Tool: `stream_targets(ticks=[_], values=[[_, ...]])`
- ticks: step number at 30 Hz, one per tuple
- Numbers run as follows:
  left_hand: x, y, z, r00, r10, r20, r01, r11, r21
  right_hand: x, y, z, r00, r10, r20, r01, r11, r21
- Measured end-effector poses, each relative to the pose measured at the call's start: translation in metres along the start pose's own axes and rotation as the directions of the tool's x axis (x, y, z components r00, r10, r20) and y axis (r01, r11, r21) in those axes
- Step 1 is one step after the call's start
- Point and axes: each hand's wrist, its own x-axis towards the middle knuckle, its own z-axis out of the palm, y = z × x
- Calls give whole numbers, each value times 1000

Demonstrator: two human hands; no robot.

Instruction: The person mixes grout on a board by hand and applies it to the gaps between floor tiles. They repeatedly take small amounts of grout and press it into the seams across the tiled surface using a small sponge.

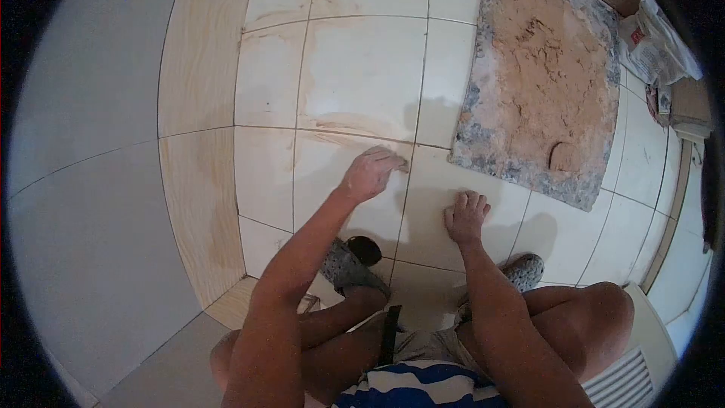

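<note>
My left hand (369,174) is over a pale floor tile (361,75), beside a grout line. Its fingers are pinched together, and a small brownish thing (403,167) shows at the fingertips; I cannot make out what it is. Brown smears (343,128) of paste run along the grout joint just ahead of this hand. To the right, my right hand (467,219) is over another tile, fingers curled in and thumb at the side, with nothing seen in it. Light dust coats the fingers of both hands.
A speckled stone slab (470,136) spread with crumbly reddish-brown paste (547,53) lies at upper right. Beyond it stands a white plastic bag (658,41). Wood-look tiles (198,53) edge the left side. A round dark object (365,250) lies by my left shoe (343,266).
</note>
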Motion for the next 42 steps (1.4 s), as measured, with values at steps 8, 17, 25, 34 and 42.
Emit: stream_targets(ticks=[8, 17, 25, 34, 42], values=[[-132, -116, -107, 317, -560, -765, 790, 602, -113, -2, 2, 2, 1000, 0, 17, 0, 1000, 14], [-35, -40, -20, 298, -720, -627, 876, 468, -121, -7, 0, 3, 998, 13, 64, -12, 1000, -15], [-61, -103, -80, 236, -691, -683, 869, 465, -170, -3, 2, 5, 999, -46, -18, 45, 999, -16], [23, -12, -8, 602, -620, -502, 642, 750, -156, -3, 4, 9, 999, -37, -24, 35, 997, -67], [35, -22, -293, 791, -451, -413, 600, 702, 383, 7, -16, -3, 999, 29, 34, -30, 999, 18]])
